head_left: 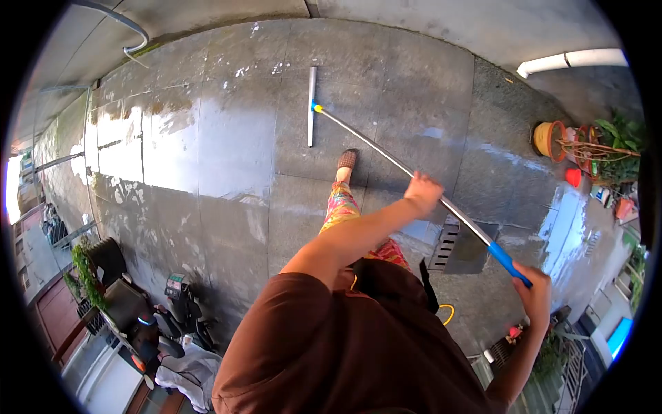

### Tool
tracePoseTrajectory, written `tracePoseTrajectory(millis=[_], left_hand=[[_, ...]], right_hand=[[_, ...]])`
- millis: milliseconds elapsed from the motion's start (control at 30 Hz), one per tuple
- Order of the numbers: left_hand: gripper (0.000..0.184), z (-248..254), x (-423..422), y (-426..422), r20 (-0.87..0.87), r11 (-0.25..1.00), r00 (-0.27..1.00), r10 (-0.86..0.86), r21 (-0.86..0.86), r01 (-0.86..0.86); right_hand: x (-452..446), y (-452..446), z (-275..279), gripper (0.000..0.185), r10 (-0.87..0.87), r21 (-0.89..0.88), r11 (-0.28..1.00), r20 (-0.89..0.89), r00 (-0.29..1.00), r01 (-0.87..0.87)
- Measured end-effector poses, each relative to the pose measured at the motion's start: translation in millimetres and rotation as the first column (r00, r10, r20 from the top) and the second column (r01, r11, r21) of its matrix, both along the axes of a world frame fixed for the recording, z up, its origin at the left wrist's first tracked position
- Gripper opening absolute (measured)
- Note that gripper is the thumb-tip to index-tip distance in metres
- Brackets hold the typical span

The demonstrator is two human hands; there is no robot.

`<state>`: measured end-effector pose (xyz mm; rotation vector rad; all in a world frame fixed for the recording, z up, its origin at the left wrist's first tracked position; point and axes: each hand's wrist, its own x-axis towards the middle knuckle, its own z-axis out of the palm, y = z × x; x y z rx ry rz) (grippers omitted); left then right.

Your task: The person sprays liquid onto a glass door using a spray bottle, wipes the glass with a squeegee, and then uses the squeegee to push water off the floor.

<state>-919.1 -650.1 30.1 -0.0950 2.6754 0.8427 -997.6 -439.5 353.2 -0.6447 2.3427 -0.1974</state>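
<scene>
A long-handled floor squeegee (376,146) slants across the concrete floor (324,41), its straight metal head (310,127) lying on the ground ahead of my foot. My left hand (424,192) is closed round the middle of the silver pole. At the upper end, my right hand (535,293) wraps round the blue grip (507,261). A yellow and blue joint connects pole and head. Pooled water (234,148) shines on the floor left of the head.
One brown shoe (347,159) stands just below the squeegee head. A slotted drain cover (445,247) lies right of my legs. Potted plants (549,140) line the right side, near a white pipe (572,61). At lower left stands a scooter (176,310) with grey cloth (189,372).
</scene>
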Motion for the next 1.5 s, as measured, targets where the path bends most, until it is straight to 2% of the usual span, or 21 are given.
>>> tracePoseTrajectory(millis=[67, 167, 200, 267, 333, 400, 533, 633, 700, 800, 833, 933, 1000, 1067, 1100, 1133, 1233, 1333, 1367, 1433, 1500], left_hand=[[0.019, -10, 5, -64, 0.084, 0.993, 0.992, 0.099, -0.075, -0.093], [0.018, -69, 49, -195, 0.237, 0.956, 0.938, 0.254, -0.211, -0.206], [0.015, -116, 73, -244, 0.250, 0.917, 0.900, 0.358, -0.276, -0.288], [0.015, -128, 111, -326, 0.331, 0.821, 0.806, 0.491, -0.484, -0.302], [0.017, -130, 145, -390, 0.204, 0.726, 0.833, 0.514, -0.620, -0.297], [0.018, -109, 137, -413, 0.253, 0.768, 0.808, 0.531, -0.546, -0.334], [0.013, -121, 56, -344, 0.294, 0.870, 0.905, 0.307, -0.473, -0.142], [0.016, -53, -25, -234, 0.228, 0.995, 0.972, 0.055, -0.094, -0.035], [0.020, 1, -63, -173, 0.116, 0.990, 0.990, -0.075, 0.130, 0.060], [0.024, 40, -97, -109, -0.122, 0.979, 0.990, -0.071, 0.183, 0.092], [0.023, 41, -101, -110, -0.092, 0.981, 0.992, -0.085, 0.169, 0.099], [0.023, 38, -106, -133, 0.040, 0.986, 0.995, -0.096, 0.143, 0.089], [0.021, 10, -85, -185, 0.036, 0.987, 0.999, -0.011, 0.160, 0.005], [0.012, -50, -57, -241, -0.005, 0.991, 0.993, 0.116, 0.068, -0.115], [0.014, -95, -42, -259, 0.166, 0.889, 0.889, 0.426, 0.106, -0.446], [0.014, -108, -29, -296, 0.024, 0.974, 0.979, 0.204, -0.106, -0.200], [0.015, -90, -16, -348, 0.139, 0.938, 0.954, 0.266, -0.267, -0.222], [0.016, -90, -28, -323, 0.060, 0.898, 0.933, 0.355, -0.299, -0.322], [0.016, -92, -40, -297, 0.098, 0.903, 0.948, 0.302, -0.349, -0.251], [0.019, -80, -75, -228, 0.250, 0.962, 0.947, 0.203, -0.231, -0.145], [0.016, -56, -114, -142, 0.209, 0.993, 0.975, 0.076, -0.110, -0.054]], right_hand=[[-14, -63, -16, 0.037, 0.085, -0.026, 0.996, 0.011, 0.996, -0.084], [-7, -166, -99, 0.040, 0.241, -0.148, 0.961, 0.047, 0.969, -0.232], [6, -200, -135, 0.041, 0.304, -0.183, 0.939, 0.040, 0.952, -0.292], [45, -266, -197, 0.043, 0.426, -0.212, 0.882, -0.021, 0.904, -0.421], [78, -329, -219, 0.045, 0.475, -0.193, 0.861, -0.023, 0.880, -0.470], [76, -352, -211, 0.043, 0.480, -0.136, 0.866, -0.041, 0.876, -0.481], [0, -278, -158, 0.041, 0.296, -0.146, 0.947, 0.043, 0.954, -0.287], [-41, -187, -67, 0.039, 0.063, -0.014, 0.998, 0.062, 0.996, -0.063], [-53, -143, -6, 0.039, -0.051, 0.054, 0.997, 0.012, 0.999, 0.050], [-66, -112, 53, 0.037, -0.162, 0.100, 0.981, -0.064, 0.985, 0.168], [-68, -114, 62, 0.036, -0.212, 0.119, 0.968, -0.070, 0.975, 0.219], [-85, -129, 47, 0.037, -0.095, -0.001, 0.995, -0.021, 0.995, 0.095], [-88, -172, 9, 0.037, -0.076, -0.024, 0.997, 0.058, 0.995, 0.077], [-79, -213, -51, 0.036, 0.031, -0.113, 0.993, 0.080, 0.996, -0.022], [-71, -233, -80, 0.036, 0.086, -0.159, 0.984, 0.066, 0.994, -0.075], [-61, -252, -103, 0.036, 0.136, -0.193, 0.973, 0.038, 0.990, -0.127], [-47, -285, -139, 0.034, 0.247, -0.231, 0.938, -0.082, 0.966, -0.259], [-61, -253, -142, 0.033, 0.212, -0.297, 0.929, -0.064, 0.975, -0.221], [-70, -228, -137, 0.033, 0.213, -0.281, 0.934, -0.061, 0.975, -0.221], [-91, -166, -112, 0.033, 0.137, -0.206, 0.968, -0.029, 0.990, -0.140], [-112, -90, -74, 0.032, 0.029, -0.100, 0.995, -0.022, 0.999, -0.031]])
